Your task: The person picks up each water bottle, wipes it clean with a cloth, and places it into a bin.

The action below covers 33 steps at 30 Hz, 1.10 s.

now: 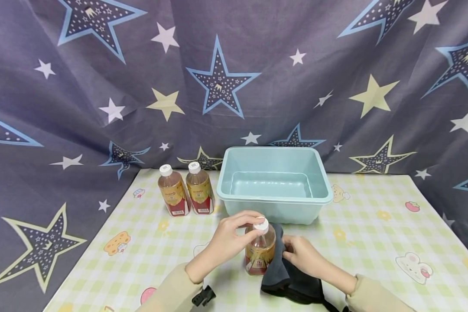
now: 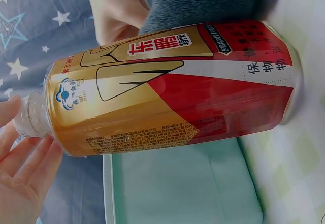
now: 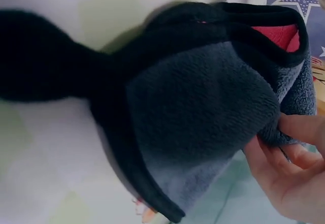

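A drink bottle (image 1: 260, 251) with a gold-and-red label and white cap stands upright on the table in front of the basin. My left hand (image 1: 234, 236) holds it by the cap, thumb and fingers on either side; the left wrist view shows the cap (image 2: 31, 115) between them. Right beside the bottle, my right hand (image 1: 302, 255) pinches a fold of a dark grey fleecy cloth (image 1: 296, 279) with black edging. In the right wrist view, a black strap (image 3: 45, 56) trails from this cloth (image 3: 198, 107), and some red lining shows inside.
Behind the hands sits a light blue plastic basin (image 1: 274, 206). Two similar bottles, a left one (image 1: 174, 195) and a right one (image 1: 200, 193), stand at the back left. The table (image 1: 374, 216) has a green checked cover, and a star-patterned curtain (image 1: 277, 99) hangs behind it.
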Each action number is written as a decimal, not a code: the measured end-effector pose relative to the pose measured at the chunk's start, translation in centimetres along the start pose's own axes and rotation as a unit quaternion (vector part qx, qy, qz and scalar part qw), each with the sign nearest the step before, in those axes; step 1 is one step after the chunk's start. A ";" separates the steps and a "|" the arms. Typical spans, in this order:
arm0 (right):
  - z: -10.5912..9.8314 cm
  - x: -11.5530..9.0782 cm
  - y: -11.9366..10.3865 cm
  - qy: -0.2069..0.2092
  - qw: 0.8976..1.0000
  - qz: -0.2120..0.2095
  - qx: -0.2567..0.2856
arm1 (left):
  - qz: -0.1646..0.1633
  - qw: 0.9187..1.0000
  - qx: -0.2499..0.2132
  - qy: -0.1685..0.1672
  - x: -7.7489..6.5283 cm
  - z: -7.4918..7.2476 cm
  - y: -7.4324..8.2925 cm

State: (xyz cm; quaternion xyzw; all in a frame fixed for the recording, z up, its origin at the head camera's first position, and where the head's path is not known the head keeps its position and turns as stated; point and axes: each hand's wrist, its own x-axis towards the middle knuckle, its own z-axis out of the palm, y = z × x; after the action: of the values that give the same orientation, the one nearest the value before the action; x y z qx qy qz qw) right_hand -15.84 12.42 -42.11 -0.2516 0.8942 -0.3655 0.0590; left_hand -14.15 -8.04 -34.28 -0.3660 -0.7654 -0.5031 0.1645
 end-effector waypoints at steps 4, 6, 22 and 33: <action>0.4 -0.1 0.1 0.000 1.000 0.012 -0.005 | -0.005 1.000 -0.001 -0.003 0.0 0.0 0.0; 0.5 -0.1 0.2 0.000 1.000 0.019 -0.005 | 0.001 1.000 0.003 -0.004 0.0 0.0 -0.3; -0.9 -2.6 1.4 0.017 0.993 0.023 0.114 | 0.044 0.998 0.024 -0.022 -0.4 0.4 -3.6; -1.3 -4.1 1.9 0.010 0.992 0.042 0.120 | 0.056 0.997 0.026 -0.043 2.4 -1.6 -1.5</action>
State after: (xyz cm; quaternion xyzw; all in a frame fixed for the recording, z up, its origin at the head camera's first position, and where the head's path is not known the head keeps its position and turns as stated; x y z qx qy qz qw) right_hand -13.40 16.43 -42.74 -0.2012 0.8542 -0.4699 0.0949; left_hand -17.06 -8.91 -33.06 -0.4255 -0.7626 -0.4571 0.1688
